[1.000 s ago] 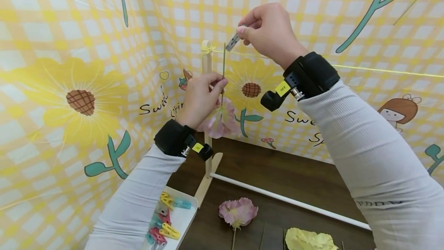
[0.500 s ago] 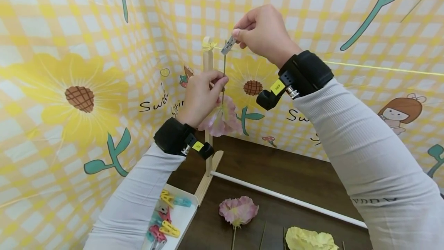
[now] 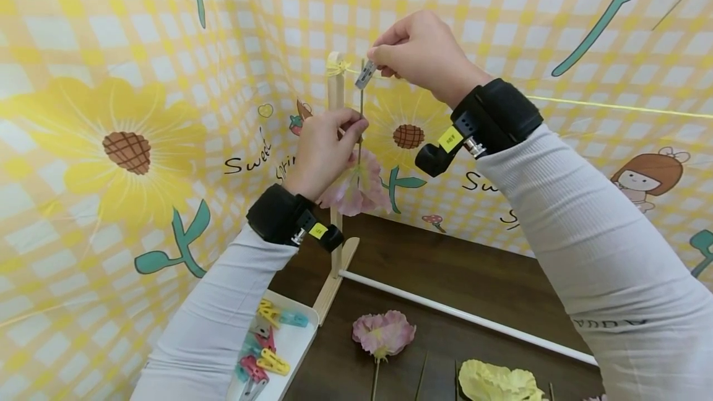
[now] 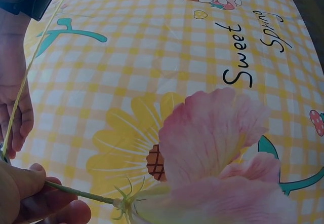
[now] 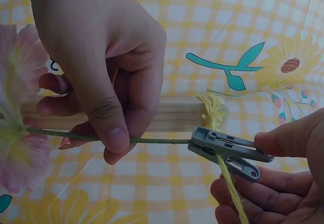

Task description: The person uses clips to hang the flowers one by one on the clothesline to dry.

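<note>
My left hand (image 3: 320,153) pinches the green stem (image 5: 159,141) of a pink artificial flower (image 3: 356,187) between thumb and fingers. The flower hangs head down beside the wooden post. Above it, my right hand (image 3: 426,51) holds a grey clothespin (image 5: 228,145), its thumb on one handle and its fingers under the other. In the right wrist view the clothespin's jaws sit over the stem's end and the yellow string (image 5: 232,188), close to the knot on the post. The left wrist view shows the petals (image 4: 217,153) large, but the clothespin is mostly hidden there.
The wooden post (image 3: 336,94) stands on a foot (image 3: 340,283), joined to a white rod (image 3: 468,317). A white tray (image 3: 301,339) of coloured clothespins sits at lower left. A pink flower (image 3: 384,333) and a yellow flower (image 3: 498,382) lie on the dark table.
My right hand has moved slightly left, bringing the clothespin from beside the stem's end onto the stem and string. The left hand keeps its pinch on the stem.
</note>
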Demonstrator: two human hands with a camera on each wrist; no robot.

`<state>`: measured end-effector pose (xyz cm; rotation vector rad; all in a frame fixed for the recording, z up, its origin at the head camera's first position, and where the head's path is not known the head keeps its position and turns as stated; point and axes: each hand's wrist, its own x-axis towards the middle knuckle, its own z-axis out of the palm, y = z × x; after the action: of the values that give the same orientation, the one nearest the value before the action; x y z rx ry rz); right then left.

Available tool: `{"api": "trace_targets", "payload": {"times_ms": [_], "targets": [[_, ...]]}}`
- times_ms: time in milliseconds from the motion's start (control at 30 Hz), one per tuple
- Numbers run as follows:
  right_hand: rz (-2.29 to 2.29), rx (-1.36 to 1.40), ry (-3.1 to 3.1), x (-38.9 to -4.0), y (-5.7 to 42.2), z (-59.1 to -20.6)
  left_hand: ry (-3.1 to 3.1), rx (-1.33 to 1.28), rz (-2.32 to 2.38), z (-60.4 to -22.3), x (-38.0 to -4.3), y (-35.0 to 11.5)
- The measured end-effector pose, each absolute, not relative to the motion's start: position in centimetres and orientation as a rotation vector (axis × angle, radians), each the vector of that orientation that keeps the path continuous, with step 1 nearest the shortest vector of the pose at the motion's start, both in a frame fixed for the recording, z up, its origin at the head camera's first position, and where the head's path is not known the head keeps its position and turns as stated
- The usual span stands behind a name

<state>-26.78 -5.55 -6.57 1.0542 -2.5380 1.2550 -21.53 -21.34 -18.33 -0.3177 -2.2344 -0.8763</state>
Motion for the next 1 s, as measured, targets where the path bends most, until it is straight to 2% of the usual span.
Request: {"api": "trace_targets", "payload": {"times_ms": [200, 333, 500, 667, 800, 1000], "targets": [[1.055, 1.021, -2.551, -26.1, -5.1, -6.6, -2.235, -0.326, -0.876, -18.5, -21.5, -21.2], [0.806, 1.163, -2.131, -23.6, -3.3, -8.1, -2.241, -0.329, -0.891, -18.9, -21.5, -20.9], [0.568, 1.484, -1.493, -18.0, -0.4, -14.4, -2.249, -0.322, -0.880, -18.9, -21.6, -20.9], [0.537, 1.689, -1.519, -13.2, 2.6, -21.4, -2.259, -0.320, -0.893, -18.8, -21.6, -20.9], [0.602, 1.692, -1.644, -12.1, 4.4, -25.1, -2.253, -0.324, -0.942, -18.9, -21.6, -20.8], [0.668, 1.636, -1.800, -12.0, 6.6, -28.6, -2.252, -0.344, -0.927, -19.2, -21.7, -20.6]]}}
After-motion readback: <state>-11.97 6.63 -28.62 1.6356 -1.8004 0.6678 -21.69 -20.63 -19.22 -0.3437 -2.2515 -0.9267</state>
